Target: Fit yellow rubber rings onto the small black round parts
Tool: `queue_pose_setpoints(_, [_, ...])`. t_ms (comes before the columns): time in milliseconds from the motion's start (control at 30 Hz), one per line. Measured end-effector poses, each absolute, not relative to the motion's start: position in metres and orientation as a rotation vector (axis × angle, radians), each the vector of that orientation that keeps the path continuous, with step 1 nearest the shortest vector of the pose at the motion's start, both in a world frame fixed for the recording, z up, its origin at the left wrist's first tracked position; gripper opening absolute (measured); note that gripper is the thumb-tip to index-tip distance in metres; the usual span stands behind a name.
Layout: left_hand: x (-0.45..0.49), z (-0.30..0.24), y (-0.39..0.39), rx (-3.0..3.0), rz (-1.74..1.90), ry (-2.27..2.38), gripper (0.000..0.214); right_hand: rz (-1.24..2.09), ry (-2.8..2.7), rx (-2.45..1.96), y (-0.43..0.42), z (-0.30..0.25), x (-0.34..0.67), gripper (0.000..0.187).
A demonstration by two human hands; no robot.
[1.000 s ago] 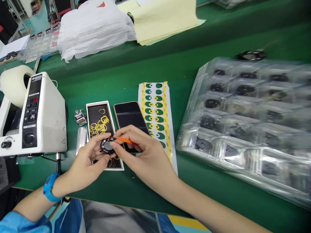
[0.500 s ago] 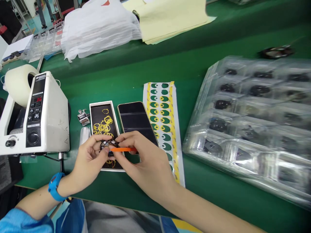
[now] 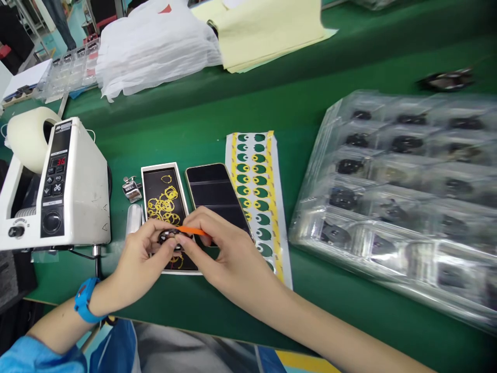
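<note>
Between its thumb and fingers my left hand (image 3: 143,256) grips a small round black part (image 3: 166,235) with pale spots; its exact kind is not clear. My right hand (image 3: 223,248) pinches a slim orange stick-like tool (image 3: 192,230), whose tip lies at the part's upper edge. The right fingertips also come up against the part. Both hands are over a white box (image 3: 178,181) with a dark inside, where several thin yellow rings (image 3: 161,207) lie. A black phone (image 3: 215,189) rests flat just right of the box, partly behind my right hand.
A sheet of yellow-edged stickers (image 3: 267,217) lies beside the phone. Stacked clear trays (image 3: 349,207) of dark parts fill the right. On the left stands a tape dispenser (image 3: 87,191), near a small metal counter (image 3: 132,189). White sheets (image 3: 159,46) and yellow paper (image 3: 272,31) lie behind.
The orange tool has swung from nearly level to slanting, its tip now higher on the part. My right fingers have shifted slightly; the left hand still holds the part.
</note>
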State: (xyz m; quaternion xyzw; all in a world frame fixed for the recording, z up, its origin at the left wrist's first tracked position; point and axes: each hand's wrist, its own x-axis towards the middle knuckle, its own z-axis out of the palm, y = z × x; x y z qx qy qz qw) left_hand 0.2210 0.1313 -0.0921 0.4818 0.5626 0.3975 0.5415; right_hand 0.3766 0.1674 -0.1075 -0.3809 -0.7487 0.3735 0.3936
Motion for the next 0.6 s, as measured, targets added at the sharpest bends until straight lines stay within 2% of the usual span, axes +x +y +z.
queue_pose_setpoints(100, [0.216, -0.089, 0.133, 1.488, 0.93, 1.472, 0.006, 0.899, -1.875, -0.902, 0.166, -0.105, 0.377, 0.014])
queue_pose_setpoints(167, [0.215, -0.087, 0.134, 1.555, 0.989, 1.512, 0.008, 0.84, -1.82, -0.871, 0.165, -0.102, 0.379, 0.012])
queue_pose_setpoints(267, [0.215, -0.085, 0.137, 1.307, 1.015, 1.513, 0.013, 0.619, -1.787, -0.817, 0.162, -0.097, 0.383, 0.019])
queue_pose_setpoints(400, [0.216, -0.084, 0.14, 1.064, 1.086, 1.435, 0.021, 0.249, -1.911, -0.719, 0.155, -0.106, 0.387, 0.014])
queue_pose_setpoints(600, [0.214, -0.086, 0.14, 0.902, 1.095, 1.369, 0.042, 0.091, -1.975, -0.685, 0.152, -0.117, 0.384, 0.016])
